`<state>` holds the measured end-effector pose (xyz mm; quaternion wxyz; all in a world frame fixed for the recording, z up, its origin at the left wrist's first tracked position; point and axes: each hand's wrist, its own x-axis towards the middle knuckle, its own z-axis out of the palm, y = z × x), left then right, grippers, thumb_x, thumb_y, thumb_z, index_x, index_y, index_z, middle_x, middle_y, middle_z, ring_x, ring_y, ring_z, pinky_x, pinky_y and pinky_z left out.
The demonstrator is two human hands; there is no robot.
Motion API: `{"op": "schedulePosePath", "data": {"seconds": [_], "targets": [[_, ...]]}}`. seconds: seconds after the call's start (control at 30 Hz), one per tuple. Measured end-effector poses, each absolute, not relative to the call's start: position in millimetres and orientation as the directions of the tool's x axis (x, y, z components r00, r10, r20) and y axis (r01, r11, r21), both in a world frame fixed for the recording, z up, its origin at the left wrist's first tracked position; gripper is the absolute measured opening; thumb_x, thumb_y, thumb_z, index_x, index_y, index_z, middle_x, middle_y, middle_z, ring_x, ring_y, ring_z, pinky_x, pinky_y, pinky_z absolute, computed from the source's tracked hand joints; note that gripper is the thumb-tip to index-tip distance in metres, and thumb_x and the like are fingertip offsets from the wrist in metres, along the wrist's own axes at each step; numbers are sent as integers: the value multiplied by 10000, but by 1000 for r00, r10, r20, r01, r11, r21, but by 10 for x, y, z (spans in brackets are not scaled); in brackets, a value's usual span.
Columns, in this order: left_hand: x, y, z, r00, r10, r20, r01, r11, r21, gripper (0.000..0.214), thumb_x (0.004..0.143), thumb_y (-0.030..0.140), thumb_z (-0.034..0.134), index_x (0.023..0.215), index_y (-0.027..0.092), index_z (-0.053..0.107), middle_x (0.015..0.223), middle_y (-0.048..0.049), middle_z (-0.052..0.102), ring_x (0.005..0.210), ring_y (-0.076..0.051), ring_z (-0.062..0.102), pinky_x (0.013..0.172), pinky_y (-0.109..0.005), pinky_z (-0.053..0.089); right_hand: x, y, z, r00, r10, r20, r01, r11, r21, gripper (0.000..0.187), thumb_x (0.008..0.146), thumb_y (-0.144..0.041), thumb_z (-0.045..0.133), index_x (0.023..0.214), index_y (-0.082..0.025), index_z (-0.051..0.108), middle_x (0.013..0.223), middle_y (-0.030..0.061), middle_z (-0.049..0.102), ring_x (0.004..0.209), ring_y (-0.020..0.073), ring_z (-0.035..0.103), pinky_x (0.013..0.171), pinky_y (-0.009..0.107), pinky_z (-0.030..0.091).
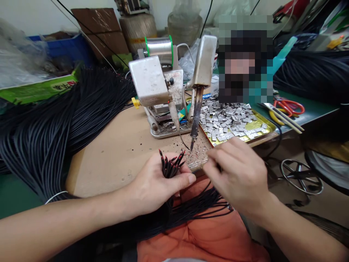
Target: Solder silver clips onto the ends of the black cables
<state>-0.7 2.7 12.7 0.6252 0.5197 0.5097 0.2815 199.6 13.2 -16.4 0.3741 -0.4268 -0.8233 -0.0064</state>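
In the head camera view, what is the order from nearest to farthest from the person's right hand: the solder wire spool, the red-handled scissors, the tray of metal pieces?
From the right hand:
1. Yellow tray of metal pieces: just ahead of the hand.
2. Red-handled scissors: on the green surface, ahead and to the right.
3. Solder wire spool: far ahead and left, atop the machine.

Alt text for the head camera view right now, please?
The person's left hand cups a bundle of black cable ends with red-flecked tips, and the right hand hovers beside it. Beyond them, a soldering iron stands next to a gold tray of small metal pieces.
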Motion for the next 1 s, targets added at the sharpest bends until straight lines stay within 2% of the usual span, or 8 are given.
{"op": "schedulePosePath", "data": {"seconds": [0.13, 0.33, 0.43, 0.53, 0.73, 0.83, 0.93, 1.0], "targets": [[-10, 10, 136, 321, 868, -379, 177, 339, 924, 205, 780, 253, 781, 710, 134, 629, 507, 46, 583, 426, -56, 511, 377, -124, 395, 2100, 183, -87, -272, 768, 580, 692, 575, -437, 132, 870, -81, 589, 832, -197, 640, 780, 53, 625, 784, 220, 556, 746, 379, 433], [-40, 60, 82, 295, 898, -325, 164, 288, 944, 266, 788, 348, 792, 763, 128, 643, 534, 37, 601, 431, -65, 515, 367, -131, 382, 2048, 114, -46, -295, 929, 222, 580, 359, -731, 187, 946, -197, 570, 763, -213, 606, 690, 0, 596, 629, 151, 541, 614, 316, 412], [-42, 69, 73, 302, 900, -313, 162, 275, 948, 223, 817, 311, 766, 766, 122, 659, 515, 46, 594, 416, -48, 490, 369, -117, 369, 2001, 104, -76, -331, 943, 23, 364, 151, -919, 64, 929, -253, 625, 923, -225, 682, 819, 19, 702, 709, 170, 644, 629, 295, 488], [-33, 62, 93, 314, 894, -320, 166, 280, 945, 190, 816, 263, 764, 745, 110, 677, 503, 46, 596, 412, -35, 476, 379, -107, 366, 1985, 106, -85, -380, 916, -130, 165, -71, -984, 64, 878, -275, 698, 908, -221, 713, 811, 20, 734, 709, 177, 687, 619, 280, 535], [-28, 40, 85, 311, 884, -349, 123, 327, 937, 160, 767, 227, 804, 726, 117, 695, 500, 48, 605, 429, -43, 507, 391, -109, 379, 1999, 119, -86, -388, 907, -162, 1, -175, -985, 76, 780, -200, 800, 745, -206, 733, 657, -17, 721, 585, 119, 661, 547, 207, 510], [-33, 32, 56, 337, 872, -355, 87, 347, 934, 149, 736, 182, 821, 694, 121, 692, 520, 45, 626, 456, -44, 533, 419, -107, 399, 1935, 95, -140, -416, 897, -150, -102, -210, -972, 103, 756, -192, 823, 719, -198, 728, 692, -14, 730, 617, 108, 648, 577, 205, 501], [-32, 33, 42, 366, 861, -353, 88, 346, 934, 155, 726, 160, 821, 673, 124, 681, 528, 45, 631, 467, -40, 532, 424, -103, 398, 1870, 73, -165, -420, 905, -70, -154, -147, -977, 114, 755, -188, 821, 705, -193, 718, 713, -11, 718, 666, 119, 637, 625, 230, 497], [-28, 42, 45, 359, 864, -354, 108, 338, 935, 159, 739, 185, 817, 686, 125, 680, 522, 42, 628, 464, -46, 536, 418, -108, 401, 1910, 105, -125, -412, 911, -18, -65, -49, -997, 94, 787, -218, 796, 726, -195, 728, 719, -4, 712, 686, 136, 634, 636, 252, 493]]}}
